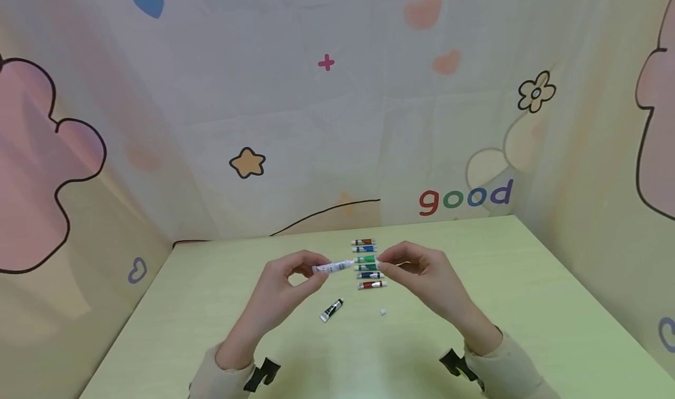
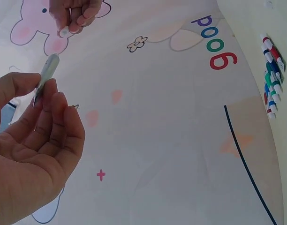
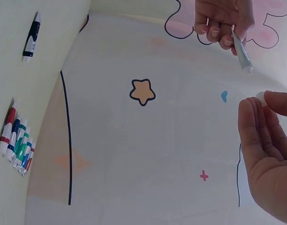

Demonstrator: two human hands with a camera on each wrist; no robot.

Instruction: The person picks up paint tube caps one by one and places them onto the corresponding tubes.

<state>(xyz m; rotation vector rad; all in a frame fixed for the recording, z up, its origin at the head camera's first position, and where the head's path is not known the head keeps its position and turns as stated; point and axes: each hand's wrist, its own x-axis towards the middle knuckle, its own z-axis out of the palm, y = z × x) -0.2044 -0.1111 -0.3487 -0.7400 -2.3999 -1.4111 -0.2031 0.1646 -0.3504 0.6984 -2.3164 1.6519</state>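
Note:
My left hand (image 1: 292, 279) pinches a white paint tube (image 1: 333, 267) near its flat end, with the nozzle pointing right. In the right wrist view the tube (image 3: 243, 54) tilts downward, its nozzle end uncapped. Facing it, my right hand (image 1: 424, 270) pinches a small white cap (image 3: 260, 97) between thumb and fingertips, a short gap from the nozzle. The same cap (image 2: 64, 32) shows at the right fingertips in the left wrist view. Both hands are raised over the table. Below them lie a black-labelled paint tube (image 1: 331, 310) and another small white piece (image 1: 383, 311), like a cap.
Past the hands, several paint tubes lie in a column on the pale table (image 1: 211, 305): a brown one (image 1: 364, 242) and a blue one (image 1: 364, 249) farthest, greens, then dark blue (image 1: 371, 275) and red (image 1: 372, 285) nearest. A printed cloth (image 1: 295, 106) hangs behind the table.

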